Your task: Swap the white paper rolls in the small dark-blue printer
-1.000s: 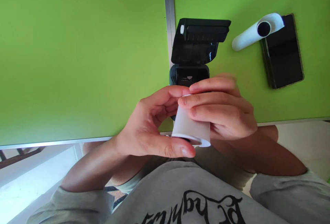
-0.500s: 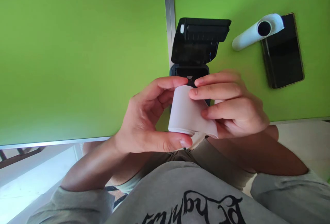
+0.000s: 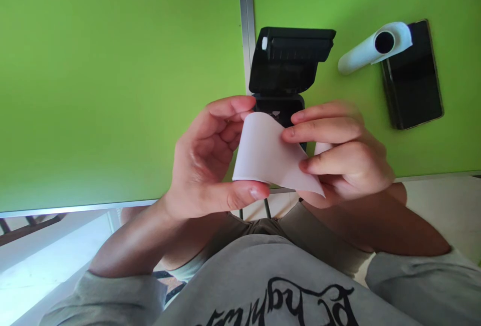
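Note:
A small white paper roll (image 3: pixel 257 150) is held in the air between my two hands, near the table's front edge. My left hand (image 3: pixel 208 160) grips it across its ends, thumb at the near end and fingers at the far end. With its fingers on top of the loose paper end, my right hand (image 3: pixel 341 153) pinches that strip out to the right. Behind the roll stands a black printer (image 3: pixel 278 105), partly hidden by my hands and the paper. Its black lid (image 3: pixel 291 60) is tilted up and back.
On the right of the green table (image 3: pixel 112 80) lies a black phone (image 3: pixel 415 75). A second white paper roll (image 3: pixel 361 55) with a dark round core leans over its upper left corner. A grey metal strip (image 3: pixel 246 20) runs along the table behind the printer.
My left hand has moved left and slightly up with the roll. The right hand has shifted slightly right, so a longer stretch of paper is pulled out between them.

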A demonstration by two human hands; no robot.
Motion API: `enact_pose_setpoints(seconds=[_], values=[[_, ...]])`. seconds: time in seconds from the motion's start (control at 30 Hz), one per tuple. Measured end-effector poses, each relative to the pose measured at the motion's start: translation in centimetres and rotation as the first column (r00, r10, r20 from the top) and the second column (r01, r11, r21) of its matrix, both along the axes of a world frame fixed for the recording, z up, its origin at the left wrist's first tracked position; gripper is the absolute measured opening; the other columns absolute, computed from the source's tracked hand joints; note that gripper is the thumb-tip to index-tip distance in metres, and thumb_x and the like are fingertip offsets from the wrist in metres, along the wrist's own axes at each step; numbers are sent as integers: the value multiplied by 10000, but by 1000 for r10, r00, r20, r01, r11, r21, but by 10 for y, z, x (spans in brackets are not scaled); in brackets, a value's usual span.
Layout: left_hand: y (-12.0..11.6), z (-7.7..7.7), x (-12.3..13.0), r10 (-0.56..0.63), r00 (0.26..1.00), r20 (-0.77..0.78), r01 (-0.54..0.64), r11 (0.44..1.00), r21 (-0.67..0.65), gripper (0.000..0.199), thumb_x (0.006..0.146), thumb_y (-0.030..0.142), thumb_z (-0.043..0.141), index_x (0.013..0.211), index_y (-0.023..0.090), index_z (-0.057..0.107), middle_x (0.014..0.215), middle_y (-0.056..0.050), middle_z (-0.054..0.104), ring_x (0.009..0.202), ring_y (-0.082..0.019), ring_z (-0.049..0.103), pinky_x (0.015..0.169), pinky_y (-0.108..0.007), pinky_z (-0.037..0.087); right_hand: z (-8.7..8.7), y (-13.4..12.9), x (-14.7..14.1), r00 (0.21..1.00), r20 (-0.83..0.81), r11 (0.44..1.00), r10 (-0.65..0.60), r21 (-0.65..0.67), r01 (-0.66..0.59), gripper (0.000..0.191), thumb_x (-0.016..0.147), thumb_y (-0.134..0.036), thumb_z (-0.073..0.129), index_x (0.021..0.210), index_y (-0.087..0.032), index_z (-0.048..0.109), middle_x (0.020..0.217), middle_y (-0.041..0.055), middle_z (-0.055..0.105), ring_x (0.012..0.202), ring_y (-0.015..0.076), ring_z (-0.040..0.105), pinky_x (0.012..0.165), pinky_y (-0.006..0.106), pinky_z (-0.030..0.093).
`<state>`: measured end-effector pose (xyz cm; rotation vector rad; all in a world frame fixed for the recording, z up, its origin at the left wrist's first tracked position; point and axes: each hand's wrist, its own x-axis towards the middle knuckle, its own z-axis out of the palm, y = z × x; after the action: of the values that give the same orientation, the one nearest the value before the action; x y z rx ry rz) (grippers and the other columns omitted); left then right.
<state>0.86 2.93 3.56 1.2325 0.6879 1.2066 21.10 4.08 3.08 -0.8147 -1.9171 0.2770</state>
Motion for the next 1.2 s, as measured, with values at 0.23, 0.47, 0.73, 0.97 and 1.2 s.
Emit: enact_pose_setpoints(seconds=[0.23,0.47,0.73,0.97,1.2], values=[[0,2,2,29,999,37,-28,999,-29,640,696,463,931,1265,270,712,1096,-12,709,1059,-201,740,910,-283,635,-4,7,-2,991,-84,978,104,189,-87,292,910,-374,536,663,-246,447,962,19,776,898,198,750,703,402,621],[-1,5,3,55,997,45,-52,996,-79,626,710,498,920,1245,252,706,1118,-30,723,1052,-215,742,894,-316,645,-2,2,-1,991,-78,982,109,162,-96,248,818,-279,470,609,-242,342,1028,11,763,928,200,738,680,428,579],[-5,9,8,130,991,39,-122,980,-160,557,754,499,891,1225,262,713,1122,-2,710,1105,-203,724,919,-260,618,1,1,-1,988,-42,982,146,131,-139,225,791,-236,471,612,-234,333,1075,0,757,1016,185,734,699,404,557],[-5,11,10,102,984,144,-82,987,-139,502,760,375,916,1188,187,734,1077,7,749,1012,-105,719,867,-145,596,2,1,1,986,3,980,165,109,-164,236,836,-214,454,621,-227,359,1145,-18,765,1101,192,734,713,415,544],[-4,10,11,104,978,183,-82,989,-123,509,742,393,923,1175,189,748,1062,4,754,982,-123,733,850,-180,621,0,-3,-3,989,-25,983,147,119,-143,294,901,-233,453,618,-218,375,1117,-30,785,1115,178,737,757,402,536]])
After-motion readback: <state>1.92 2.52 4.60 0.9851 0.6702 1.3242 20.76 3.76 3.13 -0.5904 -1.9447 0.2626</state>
